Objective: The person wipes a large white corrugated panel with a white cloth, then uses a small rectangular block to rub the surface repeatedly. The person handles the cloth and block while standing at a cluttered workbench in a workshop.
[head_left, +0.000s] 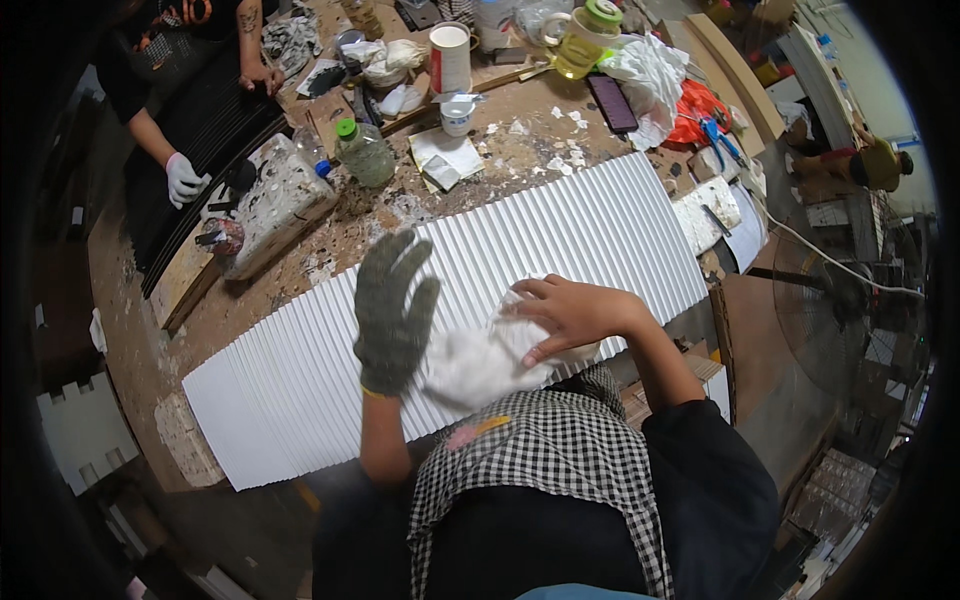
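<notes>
A long white ribbed panel (300, 385) lies slantwise across the table in front of me. My left hand (393, 310), in a dark grey-green glove, rests over its ribs with the fingers stretched out and holds nothing. Bare and to the right of it, my right hand (570, 315) grips a crumpled white cloth (470, 365) against the panel's near side. Part of the cloth is blurred, and the palm hides some of it.
A paint-spattered table (400, 205) carries a green-capped bottle (365, 155), a small white cup (457, 118), a jug of yellow liquid (582, 45) and a purple phone (612, 104). At far left, a co-worker's gloved hand (185, 180) touches black ribbed strips. A fan (845, 295) stands right.
</notes>
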